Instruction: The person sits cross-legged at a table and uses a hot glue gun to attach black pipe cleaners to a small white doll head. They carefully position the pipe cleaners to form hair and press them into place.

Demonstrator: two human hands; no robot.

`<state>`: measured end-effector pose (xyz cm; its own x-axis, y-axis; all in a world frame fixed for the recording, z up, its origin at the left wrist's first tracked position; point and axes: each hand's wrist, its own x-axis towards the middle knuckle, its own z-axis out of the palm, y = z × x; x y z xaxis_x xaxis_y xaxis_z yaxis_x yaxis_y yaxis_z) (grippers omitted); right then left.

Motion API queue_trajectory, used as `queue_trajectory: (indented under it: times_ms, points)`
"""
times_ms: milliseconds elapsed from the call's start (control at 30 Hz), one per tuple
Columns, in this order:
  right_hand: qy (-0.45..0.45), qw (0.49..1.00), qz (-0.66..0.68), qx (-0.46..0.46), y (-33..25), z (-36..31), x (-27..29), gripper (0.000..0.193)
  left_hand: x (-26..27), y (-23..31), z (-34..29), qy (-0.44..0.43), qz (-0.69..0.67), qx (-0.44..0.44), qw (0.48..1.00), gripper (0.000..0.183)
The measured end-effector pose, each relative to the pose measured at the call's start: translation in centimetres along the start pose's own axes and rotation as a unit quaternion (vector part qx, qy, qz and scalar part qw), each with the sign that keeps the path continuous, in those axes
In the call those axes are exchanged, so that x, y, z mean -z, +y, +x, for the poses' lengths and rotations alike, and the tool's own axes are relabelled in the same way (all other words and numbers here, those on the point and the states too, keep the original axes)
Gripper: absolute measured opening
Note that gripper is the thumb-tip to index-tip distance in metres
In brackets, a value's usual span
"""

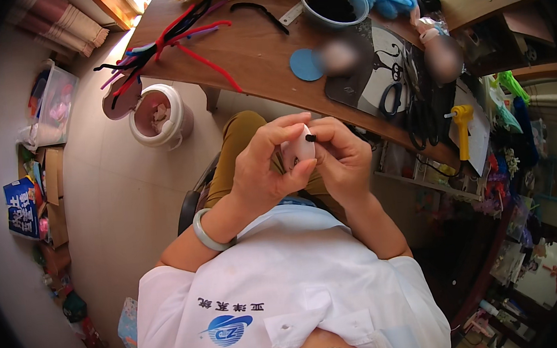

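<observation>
Above my lap, in front of the desk edge, my left hand [257, 162] is closed around a small pale, rounded piece [299, 148], its thumb below and its fingers above. A short black fuzzy bit [310, 138] sits against the right edge of that piece. The fingertips of my right hand [345, 161] are pinched at the black bit. Whether the bit is fixed to the pale piece, I cannot tell. Part of the pale piece is hidden by my left fingers and thumb.
On the wooden desk [260, 76] lie red, black and purple pipe cleaners [171, 41], a clear tub [306, 2] of black fuzzy pieces, a blue disc [306, 65], scissors [391, 100] and a yellow glue gun [463, 125]. A white lidded bucket [187, 112] stands on the floor, left.
</observation>
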<state>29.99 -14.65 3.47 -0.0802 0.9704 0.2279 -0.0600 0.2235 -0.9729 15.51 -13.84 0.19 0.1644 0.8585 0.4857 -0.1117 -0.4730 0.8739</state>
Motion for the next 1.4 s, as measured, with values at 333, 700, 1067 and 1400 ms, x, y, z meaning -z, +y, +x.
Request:
queue_trajectory:
  times_ms: [333,700,1067,1400]
  points:
    - [-0.008,0.995,-0.094,0.026,0.2,0.4,0.9,0.006,-0.3,1.7,0.5,0.013,0.157,0.041,0.987,0.07]
    - [0.032,0.993,0.059,-0.099,-0.8,1.3,2.1,0.019,0.2,2.3,-0.4,-0.021,0.004,0.236,0.971,0.058]
    - [0.024,0.977,0.107,-0.182,0.7,0.0,2.0,0.024,2.0,-0.2,0.4,0.08,-0.604,0.521,0.598,0.039]
    - [-0.122,0.981,-0.115,-0.094,0.7,0.2,2.1,0.017,2.5,-1.7,-1.4,-0.059,-0.592,0.548,0.587,0.06]
